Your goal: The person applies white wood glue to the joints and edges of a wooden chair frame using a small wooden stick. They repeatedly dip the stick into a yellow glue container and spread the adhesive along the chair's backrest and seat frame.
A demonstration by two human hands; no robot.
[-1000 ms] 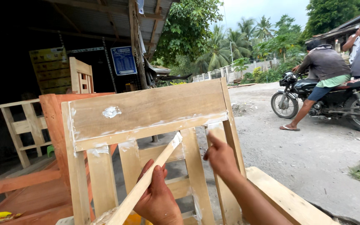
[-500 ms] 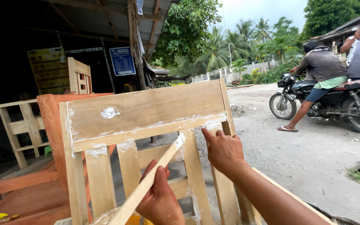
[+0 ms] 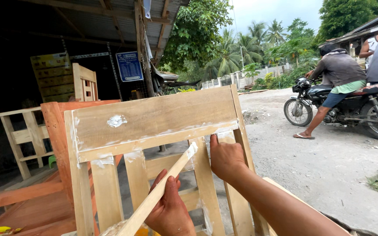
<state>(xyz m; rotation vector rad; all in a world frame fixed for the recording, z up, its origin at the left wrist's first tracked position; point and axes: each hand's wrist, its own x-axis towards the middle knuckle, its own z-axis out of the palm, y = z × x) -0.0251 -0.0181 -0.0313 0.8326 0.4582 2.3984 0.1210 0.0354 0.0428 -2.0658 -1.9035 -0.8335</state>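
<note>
Left hand (image 3: 169, 209) clamped on a thin wood stick (image 3: 162, 192), its putty-tipped end at the chair back (image 3: 154, 120) under the top rail. Right hand (image 3: 226, 159) lies open on a slat, index finger up on the rail joint. Stick looks light, stiff; grip low. Chair looks rigid, fairly heavy, putty smears maybe wet; hold by posts.
</note>
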